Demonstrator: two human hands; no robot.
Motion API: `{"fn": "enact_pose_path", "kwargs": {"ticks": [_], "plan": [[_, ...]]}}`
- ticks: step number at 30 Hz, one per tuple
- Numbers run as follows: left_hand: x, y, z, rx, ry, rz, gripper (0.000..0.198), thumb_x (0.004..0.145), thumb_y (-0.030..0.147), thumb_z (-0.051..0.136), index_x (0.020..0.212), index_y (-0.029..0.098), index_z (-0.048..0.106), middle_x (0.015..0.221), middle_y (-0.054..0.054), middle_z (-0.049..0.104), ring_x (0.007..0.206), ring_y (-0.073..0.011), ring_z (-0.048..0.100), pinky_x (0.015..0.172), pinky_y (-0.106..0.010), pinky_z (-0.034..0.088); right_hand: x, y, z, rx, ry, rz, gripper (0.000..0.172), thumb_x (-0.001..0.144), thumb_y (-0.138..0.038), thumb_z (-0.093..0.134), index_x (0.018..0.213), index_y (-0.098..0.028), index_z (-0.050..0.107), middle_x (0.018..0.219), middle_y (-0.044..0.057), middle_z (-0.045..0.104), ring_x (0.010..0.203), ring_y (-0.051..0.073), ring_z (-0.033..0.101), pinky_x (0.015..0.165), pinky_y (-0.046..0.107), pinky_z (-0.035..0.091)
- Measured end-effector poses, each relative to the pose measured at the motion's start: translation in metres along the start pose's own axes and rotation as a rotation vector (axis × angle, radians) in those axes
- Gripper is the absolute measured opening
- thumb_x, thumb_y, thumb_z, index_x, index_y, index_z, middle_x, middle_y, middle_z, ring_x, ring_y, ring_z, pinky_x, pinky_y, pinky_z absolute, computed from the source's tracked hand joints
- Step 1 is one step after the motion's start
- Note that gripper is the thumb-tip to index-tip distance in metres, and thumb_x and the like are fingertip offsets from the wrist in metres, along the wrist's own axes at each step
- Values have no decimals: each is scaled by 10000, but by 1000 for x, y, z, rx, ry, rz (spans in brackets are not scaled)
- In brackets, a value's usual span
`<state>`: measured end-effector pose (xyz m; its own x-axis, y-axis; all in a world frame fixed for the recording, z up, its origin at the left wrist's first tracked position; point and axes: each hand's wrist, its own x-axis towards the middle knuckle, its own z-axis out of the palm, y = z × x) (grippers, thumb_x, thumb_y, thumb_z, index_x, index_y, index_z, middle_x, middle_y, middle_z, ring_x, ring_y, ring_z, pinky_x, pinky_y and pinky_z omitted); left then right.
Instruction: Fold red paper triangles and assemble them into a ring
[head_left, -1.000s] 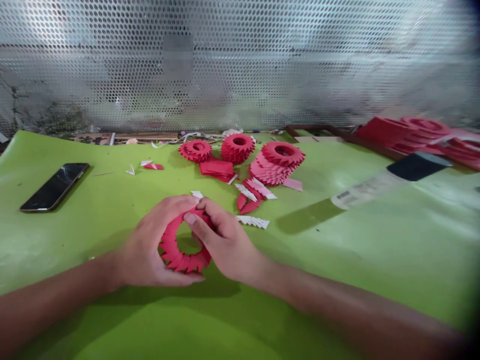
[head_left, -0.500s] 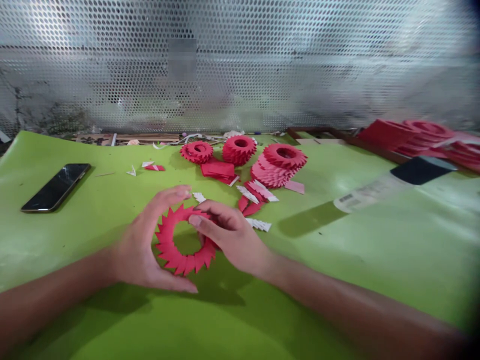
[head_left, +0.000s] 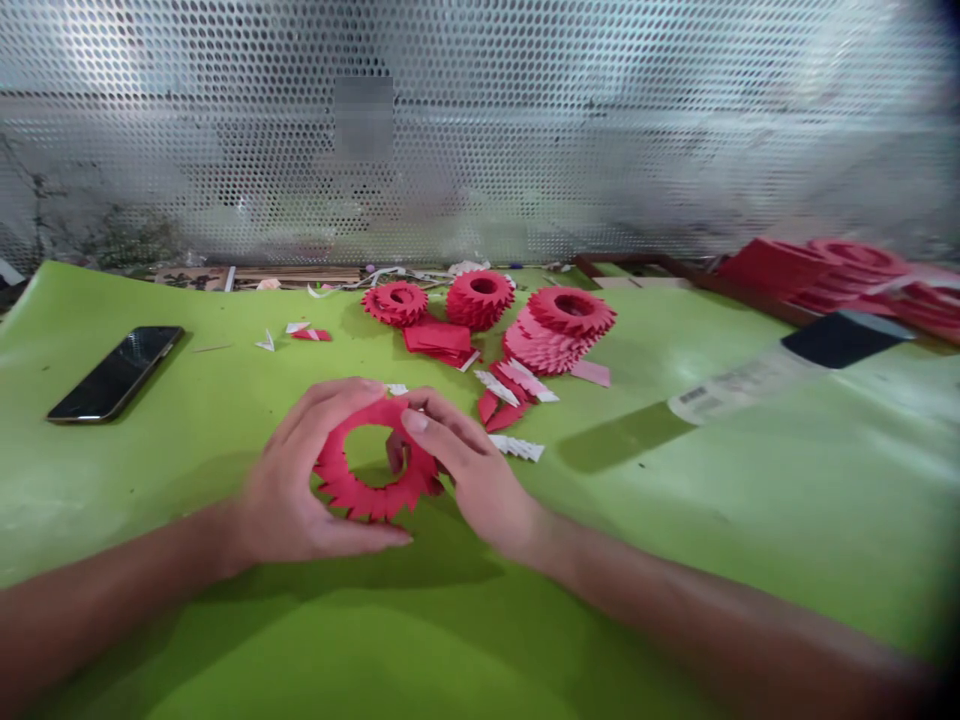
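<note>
A red folded-paper ring [head_left: 375, 502] with a jagged outer edge is held above the green table [head_left: 675, 580]. My left hand [head_left: 300, 480] curves around its left side, fingers over the top and thumb under the lower edge. On the right side of the ring, my right hand [head_left: 472, 460] grips it, thumb on the near face and other fingers partly hidden behind. Behind the hands stand a small red ring [head_left: 395, 303], a taller red ring stack [head_left: 480, 302] and a pink stack with a red top [head_left: 555, 335].
A phone [head_left: 116, 375] lies at the left. Red paper pieces [head_left: 439, 342] and white folded pieces [head_left: 517, 447] lie behind the hands. To the right is a clear tube with a black end [head_left: 840, 340]; more red paper [head_left: 810, 272] fills a tray at the back right.
The ring has tilted, and its lower edge is higher. My left hand has closed in around it, its fingers now over the top edge. My right hand has shifted slightly right along the ring.
</note>
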<state>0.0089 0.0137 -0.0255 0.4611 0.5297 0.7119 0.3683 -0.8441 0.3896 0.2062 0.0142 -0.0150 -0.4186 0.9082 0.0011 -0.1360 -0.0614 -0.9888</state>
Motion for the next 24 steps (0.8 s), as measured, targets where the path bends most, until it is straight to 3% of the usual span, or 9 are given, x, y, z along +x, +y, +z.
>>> {"fn": "enact_pose_path", "kwargs": {"ticks": [3,7,11,14,18,22,24], "plan": [[-1,-4,0,-21,47,-12,1119,693,587,914,1596,259,340,1422,-166,570,1309,-386,592,1110,-615,528,1,1,-5,-62,-13,17,376,936,-583,649,888,-212,608,745,-29,566,598,102,458,539,256,356],[-2,-5,-4,-138,-23,20,1226,624,537,971,1612,267,298,1558,-203,469,1423,-409,507,1192,-633,430,1,0,-12,-136,-79,35,396,931,-562,654,791,-193,626,692,-27,581,561,93,460,530,259,345],[-2,0,-6,-208,-182,4,1302,600,486,997,1633,280,231,1566,-202,491,1386,-399,565,1157,-564,498,1,0,-10,-71,-201,86,365,870,-550,720,831,-193,652,671,-38,589,547,92,481,503,244,355],[-3,5,-3,-162,-225,-37,1249,626,484,982,1620,283,253,1507,-162,570,1347,-379,603,1150,-525,516,1,1,-5,-59,-193,72,376,867,-564,720,859,-194,655,637,-51,558,539,92,464,490,239,347],[-3,6,0,-104,-190,5,1115,725,474,924,1612,252,286,1471,-147,591,1324,-349,618,1151,-515,523,0,0,-2,-110,-123,75,420,877,-605,686,810,-195,628,631,-44,551,546,100,470,505,251,363],[-4,3,2,-63,-24,56,1018,784,520,874,1599,244,329,1438,-141,588,1309,-358,616,1128,-535,542,3,-2,-5,-78,-50,12,422,889,-622,661,827,-207,619,700,-33,564,605,114,504,574,268,422],[-4,1,2,-44,0,29,1027,773,577,862,1594,247,340,1443,-147,582,1313,-379,609,1117,-566,541,3,-2,-7,-105,-40,0,447,894,-642,653,809,-204,625,708,-24,580,606,116,506,583,275,424]]}}
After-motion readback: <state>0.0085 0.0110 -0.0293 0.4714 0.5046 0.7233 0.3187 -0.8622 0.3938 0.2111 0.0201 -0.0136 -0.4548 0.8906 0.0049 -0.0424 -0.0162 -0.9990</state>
